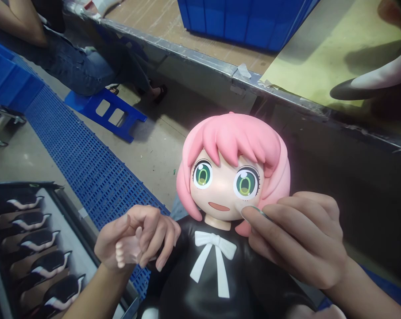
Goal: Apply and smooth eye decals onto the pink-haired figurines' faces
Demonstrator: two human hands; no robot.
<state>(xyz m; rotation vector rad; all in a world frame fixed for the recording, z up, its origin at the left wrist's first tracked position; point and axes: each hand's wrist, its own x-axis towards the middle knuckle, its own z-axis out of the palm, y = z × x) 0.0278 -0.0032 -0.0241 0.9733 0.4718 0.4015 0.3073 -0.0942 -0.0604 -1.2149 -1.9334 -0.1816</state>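
Note:
A large anime figure with pink hair, green eyes, a black dress and a white bow lies face up in front of me. My left hand is closed around the figure's arm, whose small pale hand pokes out between my fingers. At the cheek beside the mouth, my right hand is closed in a pinch, fingertips touching or nearly touching the face. A thin greenish edge shows between those fingers, too small to name. The lower body runs out of view at the bottom.
A workbench edge crosses the top, with a blue bin, yellow paper and a white-and-black part. Left are a divided box of black-and-white parts, blue slatted flooring, a blue stool and a seated person.

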